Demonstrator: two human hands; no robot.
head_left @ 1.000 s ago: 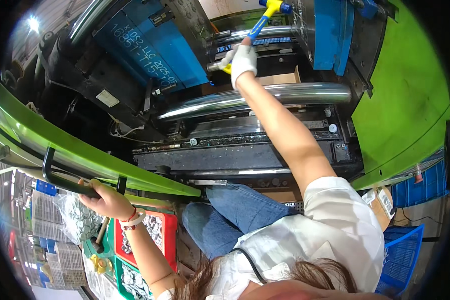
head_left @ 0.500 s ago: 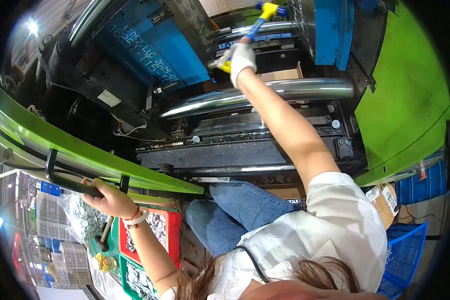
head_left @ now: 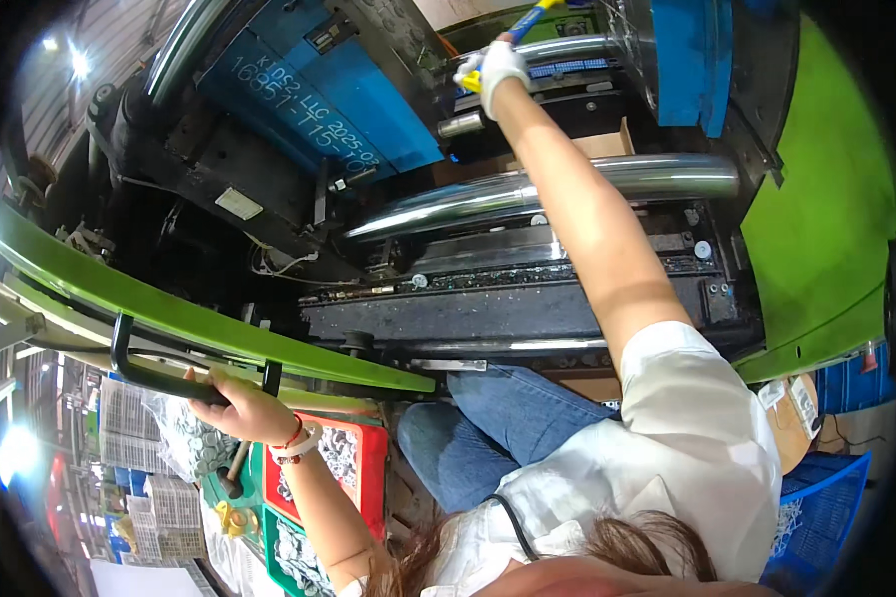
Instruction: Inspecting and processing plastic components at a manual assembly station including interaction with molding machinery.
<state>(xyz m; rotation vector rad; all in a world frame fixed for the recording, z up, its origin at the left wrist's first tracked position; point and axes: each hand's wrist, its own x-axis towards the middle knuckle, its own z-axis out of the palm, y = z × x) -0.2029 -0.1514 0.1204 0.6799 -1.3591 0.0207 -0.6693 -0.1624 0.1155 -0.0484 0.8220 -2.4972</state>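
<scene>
The gloved right hand (head_left: 506, 75) is closed around the shaft of the hammer (head_left: 530, 20), which sits in the gap between the blue blocks (head_left: 692, 65); the right arm (head_left: 587, 209) extends over the polished bar (head_left: 667, 179) to reach that depth. The left hand (head_left: 249, 408) is wrapped around the black handle (head_left: 159, 380) on the green door (head_left: 319, 353), probably for support.

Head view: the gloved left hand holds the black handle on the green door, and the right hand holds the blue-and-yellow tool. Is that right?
Not quite: the left hand is bare, as the head view shows. It does hold the black handle on the green door, and the right hand holds the blue-and-yellow tool.
</scene>
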